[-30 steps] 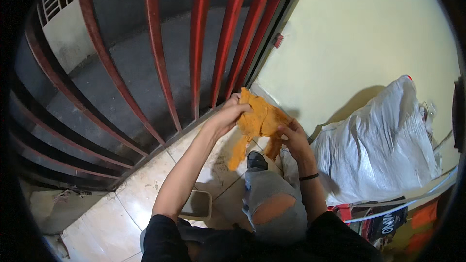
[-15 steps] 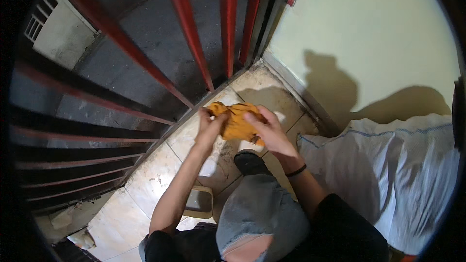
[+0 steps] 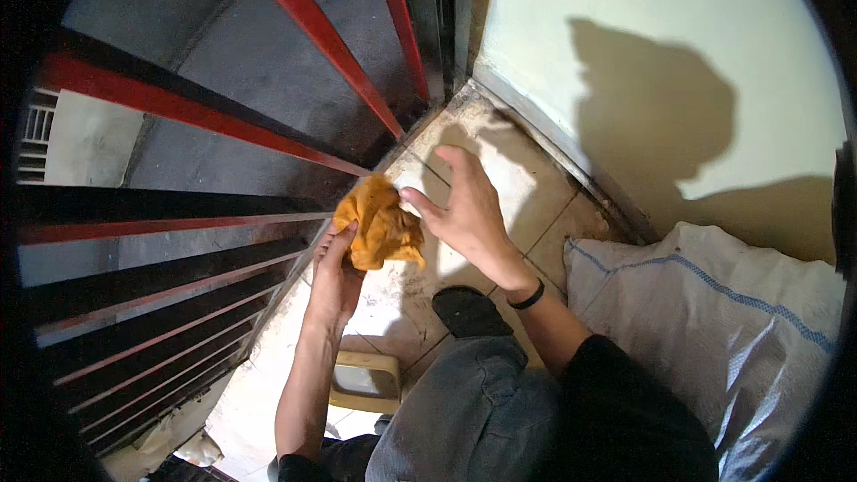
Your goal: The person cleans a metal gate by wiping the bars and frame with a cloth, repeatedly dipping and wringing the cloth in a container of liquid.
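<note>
Clamping orange cloth (image 3: 375,219) in left grip (image 3: 336,272), holding right grip (image 3: 471,214) spread beside it; hemmed in by red bars (image 3: 315,27), pale wall (image 3: 777,62), white sack (image 3: 696,321), yellow-rimmed container (image 3: 366,360).

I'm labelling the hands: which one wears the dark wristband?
The right hand, spread open, wears the dark wristband; the left hand, gripping the orange cloth, shows none.

From afar I see an orange cloth (image 3: 379,225), red bars (image 3: 321,36), a blue-striped white sack (image 3: 687,330), a black wristband (image 3: 528,295).
</note>
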Action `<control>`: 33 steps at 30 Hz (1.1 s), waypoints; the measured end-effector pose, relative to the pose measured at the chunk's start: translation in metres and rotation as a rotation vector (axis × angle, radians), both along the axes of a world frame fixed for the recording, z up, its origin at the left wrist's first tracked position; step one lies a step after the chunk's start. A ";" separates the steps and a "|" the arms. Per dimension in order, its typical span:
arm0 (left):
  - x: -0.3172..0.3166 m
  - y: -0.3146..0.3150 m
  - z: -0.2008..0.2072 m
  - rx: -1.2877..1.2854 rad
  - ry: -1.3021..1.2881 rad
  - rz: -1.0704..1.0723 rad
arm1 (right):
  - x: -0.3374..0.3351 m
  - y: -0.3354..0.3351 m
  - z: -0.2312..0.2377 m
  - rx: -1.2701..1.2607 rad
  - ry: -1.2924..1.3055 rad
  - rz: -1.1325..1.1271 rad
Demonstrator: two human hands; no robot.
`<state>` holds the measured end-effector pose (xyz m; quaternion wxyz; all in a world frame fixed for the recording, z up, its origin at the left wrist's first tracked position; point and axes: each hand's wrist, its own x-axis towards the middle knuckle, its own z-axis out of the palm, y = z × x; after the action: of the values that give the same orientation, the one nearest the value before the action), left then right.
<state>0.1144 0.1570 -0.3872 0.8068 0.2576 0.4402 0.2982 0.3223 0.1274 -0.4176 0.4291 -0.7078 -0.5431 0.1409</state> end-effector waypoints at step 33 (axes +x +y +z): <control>-0.133 -0.055 0.031 0.196 0.538 -0.373 | 0.162 0.107 -0.074 -0.047 -1.418 0.430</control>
<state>-0.0183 0.1016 -0.3557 0.6741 0.4794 0.5516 0.1076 0.4847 0.2343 -0.4920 -0.0772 -0.5158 -0.8134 -0.2575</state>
